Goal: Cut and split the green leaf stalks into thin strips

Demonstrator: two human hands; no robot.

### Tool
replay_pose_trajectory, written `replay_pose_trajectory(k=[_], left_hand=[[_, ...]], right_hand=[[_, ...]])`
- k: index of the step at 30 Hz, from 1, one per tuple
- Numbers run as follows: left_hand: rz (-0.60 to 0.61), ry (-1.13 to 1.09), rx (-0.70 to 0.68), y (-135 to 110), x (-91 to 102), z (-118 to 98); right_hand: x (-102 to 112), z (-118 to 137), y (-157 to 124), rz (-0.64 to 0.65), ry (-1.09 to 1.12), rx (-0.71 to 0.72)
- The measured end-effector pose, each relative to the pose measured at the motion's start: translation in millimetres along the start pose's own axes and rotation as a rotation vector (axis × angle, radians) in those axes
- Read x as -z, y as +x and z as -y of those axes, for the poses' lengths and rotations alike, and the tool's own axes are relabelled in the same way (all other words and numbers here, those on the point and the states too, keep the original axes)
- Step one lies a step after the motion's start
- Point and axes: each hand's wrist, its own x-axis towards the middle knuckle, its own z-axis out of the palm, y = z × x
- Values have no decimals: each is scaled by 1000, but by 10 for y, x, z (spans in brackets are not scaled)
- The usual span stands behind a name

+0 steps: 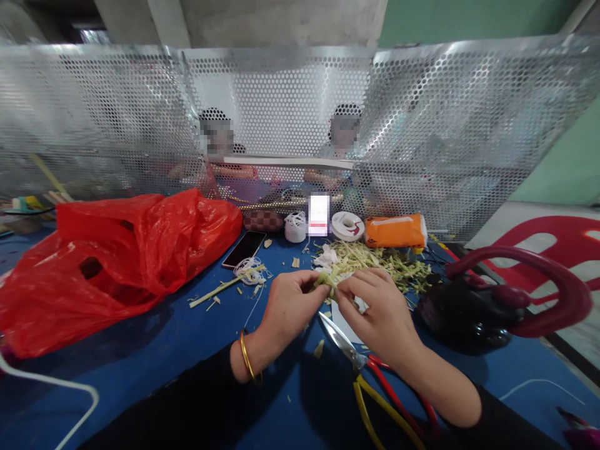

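Note:
Between my fingertips is a small pale green piece of plant strip [327, 281], folded or woven, its shape partly hidden. My left hand [293, 303], with a gold bangle [245, 356] at the wrist, pinches it from the left. On the other side my right hand [372, 306] has thumb and fingers closed on it. Scissors [347, 344] with red and yellow handles lie below my hands, blades pointing up and left. A heap of green-yellow plant shreds [389, 262] lies just beyond, and a white sheet [345, 322] shows partly under my right hand.
A red plastic bag [140, 250] spreads over the left. A phone [244, 249] and tangled white string [248, 270] lie beside it. At the back stand a white spool [347, 226] and an orange packet [396, 231]. A black kettle [462, 312] stands right; a perforated metal screen [281, 112] closes the far side.

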Motion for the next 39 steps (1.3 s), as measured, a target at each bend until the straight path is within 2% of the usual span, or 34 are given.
replay_pose_trajectory(k=[4, 8, 12, 18, 24, 29, 34, 39], left_hand=[[13, -11, 2, -25, -15, -14], [2, -65, 16, -28, -21, -43], [10, -65, 15, -60, -16, -66], [-35, 41, -70, -245, 13, -100], [-92, 130, -73, -618, -10, -114], [-49, 79, -65, -882, -131, 15], [16, 95, -94, -971, -191, 51], [8, 83, -117, -984, -161, 0]], right_hand=[[-11, -22, -7, -6, 133, -78], [-34, -47, -28, -65, 196, -162], [-41, -43, -33, -81, 240, -182], [4, 99, -30, -63, 439, -328], [18, 352, -277, -88, 446, -306], [17, 469, -654, -81, 416, -365], [4, 463, -880, -80, 325, -343], [16, 451, -877, -89, 268, -289]])
